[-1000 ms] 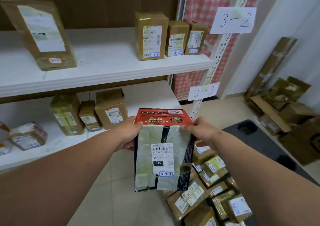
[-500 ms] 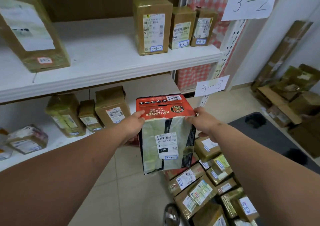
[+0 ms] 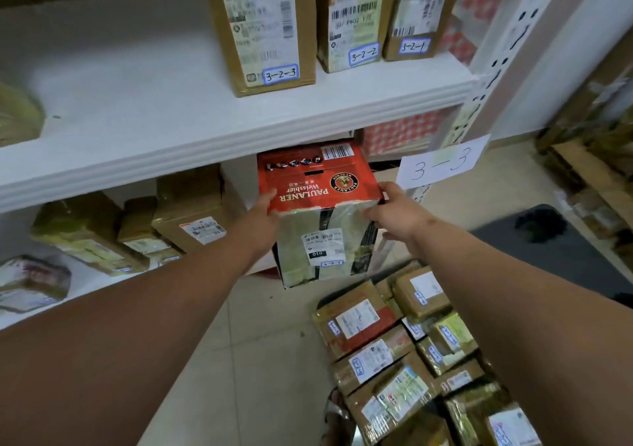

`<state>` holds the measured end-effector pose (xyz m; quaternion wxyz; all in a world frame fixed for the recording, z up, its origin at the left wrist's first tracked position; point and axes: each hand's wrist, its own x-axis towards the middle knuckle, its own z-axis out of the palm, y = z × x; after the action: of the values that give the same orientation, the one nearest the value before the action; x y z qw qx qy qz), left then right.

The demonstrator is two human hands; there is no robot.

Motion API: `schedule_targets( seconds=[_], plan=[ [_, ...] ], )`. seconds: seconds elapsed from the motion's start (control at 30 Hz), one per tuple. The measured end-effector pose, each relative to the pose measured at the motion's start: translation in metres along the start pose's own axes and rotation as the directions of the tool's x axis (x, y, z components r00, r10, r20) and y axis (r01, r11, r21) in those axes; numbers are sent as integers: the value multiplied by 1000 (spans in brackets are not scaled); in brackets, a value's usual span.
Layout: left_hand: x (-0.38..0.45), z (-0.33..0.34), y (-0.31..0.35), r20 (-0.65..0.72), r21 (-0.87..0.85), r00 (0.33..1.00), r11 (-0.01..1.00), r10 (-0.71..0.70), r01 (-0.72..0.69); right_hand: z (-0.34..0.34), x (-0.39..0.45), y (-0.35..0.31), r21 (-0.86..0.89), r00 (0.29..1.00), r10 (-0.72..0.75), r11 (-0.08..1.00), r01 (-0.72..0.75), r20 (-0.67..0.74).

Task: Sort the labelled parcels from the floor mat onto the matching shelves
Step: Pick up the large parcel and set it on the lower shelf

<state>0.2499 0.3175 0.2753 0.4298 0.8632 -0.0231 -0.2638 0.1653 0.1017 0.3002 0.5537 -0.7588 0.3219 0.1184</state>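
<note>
the red-topped paulaner box [image 3: 320,185], its blue tag reading 3-3-1, is up at the mouth of the lower shelf [image 3: 82,284] beside the 3-3 sign [image 3: 442,164], with the left hand [image 3: 263,211] pressed on one side and the right hand [image 3: 394,211] on the other. above it parcels tagged 3-2-3 [image 3: 263,27], 3-2-2 and 3-2-1 stand on the upper shelf [image 3: 205,127], while more taped parcels [image 3: 394,349] lie heaped on the floor below.
</note>
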Motion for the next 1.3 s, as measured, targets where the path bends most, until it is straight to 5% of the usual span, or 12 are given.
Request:
schedule_targets(
  seconds=[0.43, 0.8, 0.93, 1.07, 1.3],
  plan=[
    [83, 22, 5, -41, 33, 999, 999, 21, -20, 0, 93, 14, 87, 996, -93, 992, 94, -17],
    [109, 31, -13, 47, 185, 999, 983, -20, 11, 15, 128, 38, 59, 999, -14, 998, 11, 43],
    [109, 30, -13, 34, 250, 999, 968, 9, -18, 17, 121, 43, -251, 984, -157, 959, 133, -80],
    [110, 29, -12, -1, 308, 999, 951, 46, -43, 17, 110, 42, -579, 937, -341, 780, 238, -73],
    [118, 30, -11, -38, 423, 990, 900, 132, -104, 16, 117, 36, -687, 930, -362, 690, 227, -57]
  ],
)
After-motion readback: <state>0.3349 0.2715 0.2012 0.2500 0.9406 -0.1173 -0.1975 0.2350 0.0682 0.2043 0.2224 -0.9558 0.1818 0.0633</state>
